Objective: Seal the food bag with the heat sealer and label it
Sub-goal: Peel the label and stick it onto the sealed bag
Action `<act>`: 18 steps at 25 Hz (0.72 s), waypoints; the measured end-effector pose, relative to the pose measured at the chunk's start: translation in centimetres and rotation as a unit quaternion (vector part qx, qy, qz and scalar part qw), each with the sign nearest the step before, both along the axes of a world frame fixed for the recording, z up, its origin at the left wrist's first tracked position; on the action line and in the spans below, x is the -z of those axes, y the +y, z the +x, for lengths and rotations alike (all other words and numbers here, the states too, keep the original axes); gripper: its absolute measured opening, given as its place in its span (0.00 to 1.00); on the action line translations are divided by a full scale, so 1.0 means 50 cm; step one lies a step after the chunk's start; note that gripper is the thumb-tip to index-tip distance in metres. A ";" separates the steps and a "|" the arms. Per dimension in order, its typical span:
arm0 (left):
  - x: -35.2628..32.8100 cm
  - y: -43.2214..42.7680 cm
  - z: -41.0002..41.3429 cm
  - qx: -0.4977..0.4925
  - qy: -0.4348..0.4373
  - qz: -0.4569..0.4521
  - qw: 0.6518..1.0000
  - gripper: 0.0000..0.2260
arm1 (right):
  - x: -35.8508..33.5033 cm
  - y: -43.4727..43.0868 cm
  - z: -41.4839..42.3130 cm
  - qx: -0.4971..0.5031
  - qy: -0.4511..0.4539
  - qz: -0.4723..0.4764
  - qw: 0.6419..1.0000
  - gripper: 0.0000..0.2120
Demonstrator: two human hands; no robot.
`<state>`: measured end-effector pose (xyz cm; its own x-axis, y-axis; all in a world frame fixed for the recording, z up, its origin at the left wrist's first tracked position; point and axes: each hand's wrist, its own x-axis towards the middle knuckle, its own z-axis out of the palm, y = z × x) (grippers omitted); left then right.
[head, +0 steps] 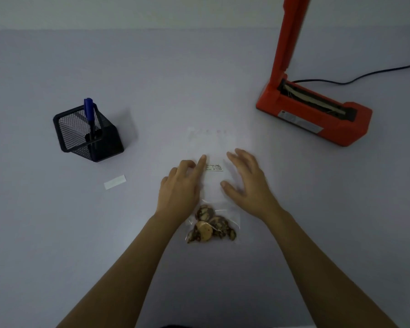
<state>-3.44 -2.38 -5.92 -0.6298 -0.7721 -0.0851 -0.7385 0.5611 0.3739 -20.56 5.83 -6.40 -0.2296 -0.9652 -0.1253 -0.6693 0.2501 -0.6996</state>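
Note:
A clear food bag (212,143) lies flat on the table in front of me, with several cookies (211,224) bunched at its near end. A small white label (214,167) with handwriting is on the bag's middle. My left hand (181,183) rests on the bag's left side, its index finger stretched out and touching the label's left end. My right hand (245,181) hovers over the bag's right side, fingers spread, holding nothing. The orange heat sealer (317,114) stands at the far right with its arm raised.
A black mesh pen holder (90,133) with a blue marker (89,111) stands at the left. A white strip of backing paper (115,182) lies in front of it. The sealer's black cord (365,75) runs off to the right.

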 end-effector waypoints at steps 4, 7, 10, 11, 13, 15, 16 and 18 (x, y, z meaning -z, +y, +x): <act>-0.052 0.009 0.032 -0.143 0.117 0.073 0.980 0.24 | -0.062 0.026 0.017 0.125 -0.084 -0.038 0.988 0.26; -0.067 0.042 0.069 -0.247 0.138 0.178 0.942 0.25 | -0.079 0.094 0.054 0.229 -0.154 0.066 0.959 0.31; -0.064 0.082 0.077 -0.280 0.113 0.266 0.915 0.29 | -0.077 0.151 0.111 0.241 -0.199 0.150 0.938 0.40; -0.059 0.089 0.074 -0.288 0.116 0.280 0.908 0.30 | -0.073 0.156 0.131 0.233 -0.206 0.160 0.937 0.43; -0.051 0.090 0.061 -0.302 0.128 0.301 0.896 0.30 | -0.068 0.146 0.158 0.221 -0.214 0.162 0.938 0.49; -0.053 0.075 0.046 -0.321 0.143 0.324 0.879 0.29 | -0.064 0.122 0.164 0.228 -0.215 0.154 0.937 0.50; -0.055 0.064 0.041 -0.336 0.159 0.337 0.865 0.28 | -0.064 0.105 0.161 0.229 -0.217 0.147 0.938 0.46; -0.065 0.027 0.032 -0.360 0.197 0.350 0.842 0.26 | -0.074 0.059 0.149 0.221 -0.217 0.120 0.943 0.42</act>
